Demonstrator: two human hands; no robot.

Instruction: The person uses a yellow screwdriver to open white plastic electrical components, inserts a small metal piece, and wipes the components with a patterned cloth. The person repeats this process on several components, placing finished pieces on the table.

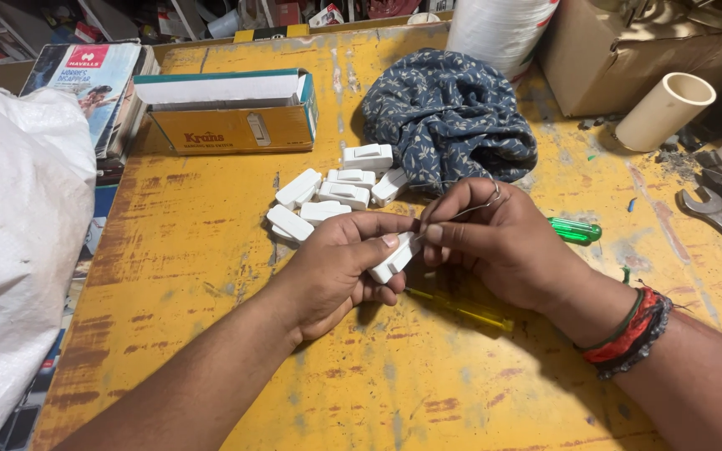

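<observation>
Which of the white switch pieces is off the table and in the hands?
The white switch piece pinched between the left hand and right hand. The other white pieces lie loose in a cluster on the yellow table, beside the blue cloth.

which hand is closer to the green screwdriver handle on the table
Right. The right hand lies just beside the green screwdriver handle, nearly touching it. The left hand, holding the white switch, sits farther off, beyond the right hand.
</observation>
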